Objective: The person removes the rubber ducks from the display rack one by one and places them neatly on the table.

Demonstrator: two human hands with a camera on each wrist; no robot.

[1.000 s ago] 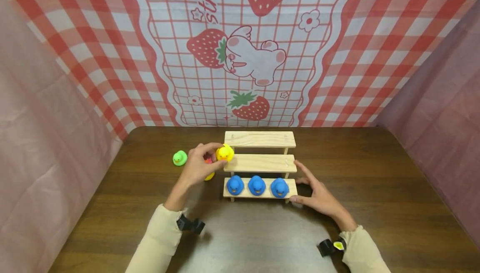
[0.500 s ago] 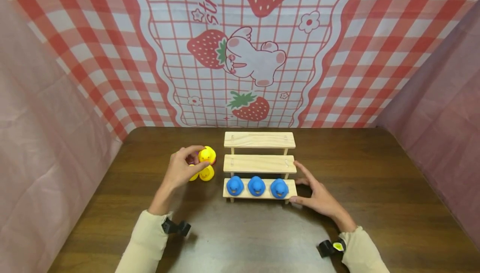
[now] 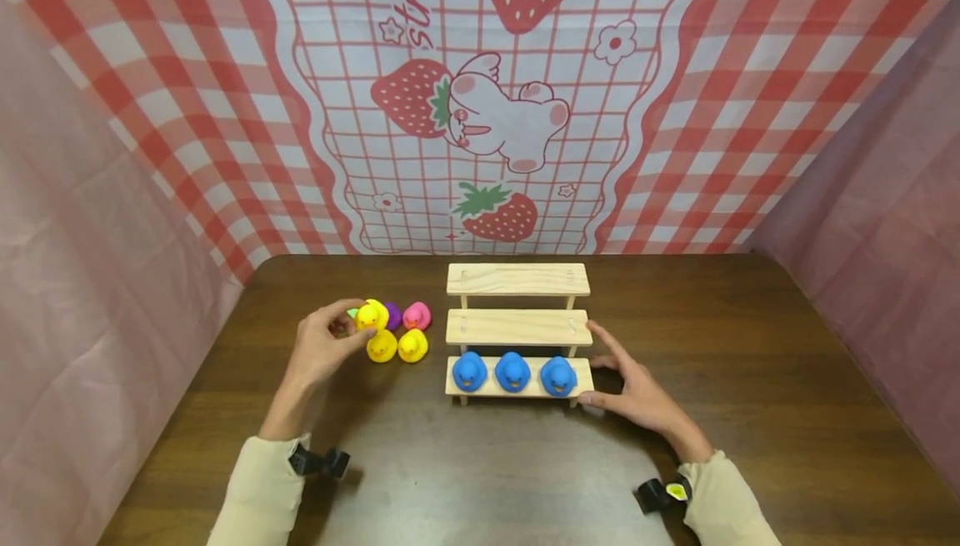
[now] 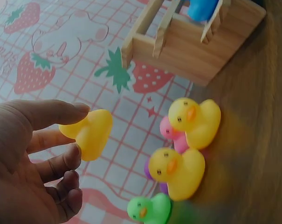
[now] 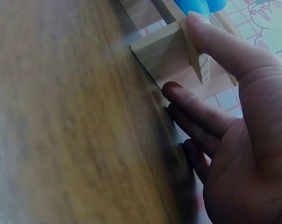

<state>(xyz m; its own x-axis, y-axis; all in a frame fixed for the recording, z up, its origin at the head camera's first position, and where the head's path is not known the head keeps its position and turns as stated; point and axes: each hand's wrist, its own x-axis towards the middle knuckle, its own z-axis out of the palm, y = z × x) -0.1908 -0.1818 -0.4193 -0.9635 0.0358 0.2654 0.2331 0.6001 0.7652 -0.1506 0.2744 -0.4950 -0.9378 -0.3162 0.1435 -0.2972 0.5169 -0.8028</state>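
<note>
My left hand [image 3: 322,344] pinches a yellow rubber duck [image 4: 92,133] between thumb and fingers, up off the table in the left wrist view. Below it, two more yellow ducks [image 3: 412,346] stand beside a pink duck [image 3: 417,316], a purple duck [image 3: 393,316] and a green duck [image 4: 149,208]. My right hand [image 3: 637,392] rests at the right end of a three-step wooden rack [image 3: 517,327], fingers extended. Its thumb touches the lowest step and a fingertip the middle one. Three blue ducks [image 3: 513,373] sit in a row on the lowest step.
The brown wooden table [image 3: 510,471] reaches back to a strawberry-print cloth [image 3: 517,121]. Pink cloth [image 3: 90,279] hangs at either side. The rack's middle and top steps are bare wood.
My left hand has carried the yellow duck leftward from beside the middle step to above the other ducks, uncovering the pink and purple ones. My right hand stays on the rack.
</note>
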